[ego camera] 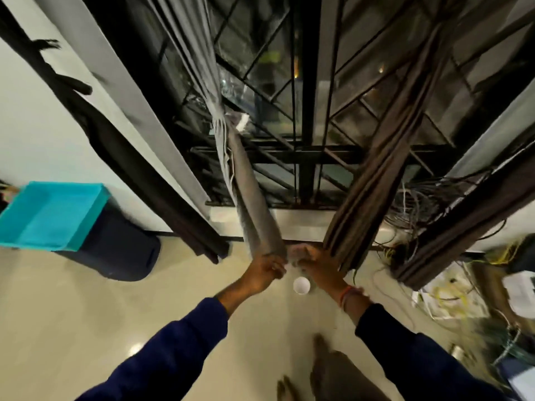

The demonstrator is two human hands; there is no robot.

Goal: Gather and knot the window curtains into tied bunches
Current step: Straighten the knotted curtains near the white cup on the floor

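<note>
Left hand [265, 270] grips the bottom end of the gathered grey fabric curtain [254, 215]. Right hand [314, 264] is blurred just beside it, grasp unclear. Cloth looks soft, limp and light; best gripped low on the bunch.

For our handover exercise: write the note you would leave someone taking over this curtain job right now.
Left hand: grip closed on the bottom end of the grey curtain, which is gathered into a rope.
Right hand: at that same end, blurred; grip unclear.
Brown curtain: hangs bunched beside it, unheld.
Done: grey curtain gathered.
Left: knot the grey one; no knot shows in the brown one.
</note>
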